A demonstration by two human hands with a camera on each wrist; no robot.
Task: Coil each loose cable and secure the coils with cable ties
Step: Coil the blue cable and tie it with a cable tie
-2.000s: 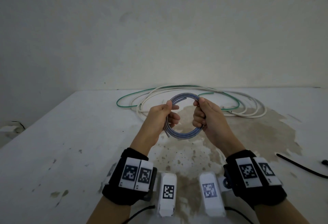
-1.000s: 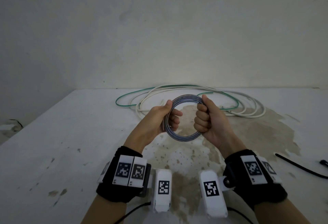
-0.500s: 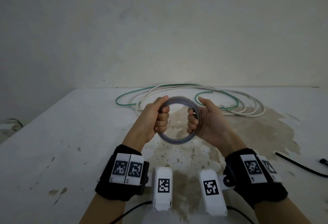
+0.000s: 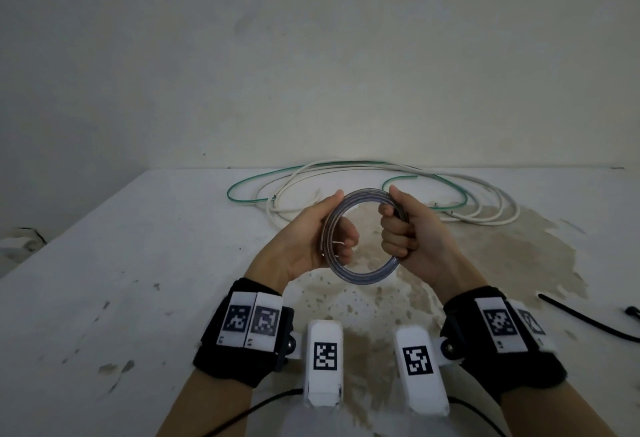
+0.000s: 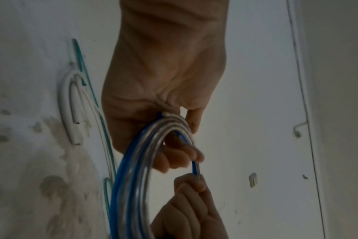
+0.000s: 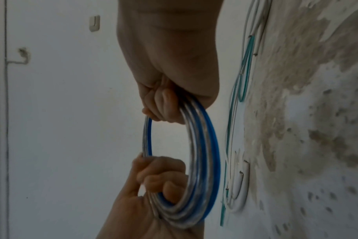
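Above the stained table (image 4: 104,263), both hands hold a small blue-and-silver coil (image 4: 360,275) upright in the air, its turns gathered into one tight ring. The left hand (image 4: 311,242) has its fingers curled through the ring and its thumb laid along the top, gripping the left side; the right hand (image 4: 412,239) is closed in a fist around the right side. Half a second ago the ring was turned more edge-on and the hands were shifting their hold; now it faces the head camera squarely and the turns lie flush, so the coiling of this cable looks finished and what it lacks is a tie. A black cable tie (image 4: 588,322) lies on the table well to the right, untouched. Farther back the white cable (image 4: 485,220) and the green cable (image 4: 242,199) sprawl in loose loops near the wall, not yet coiled. Freeing one hand to fetch the tie probably risks the ring springing open.
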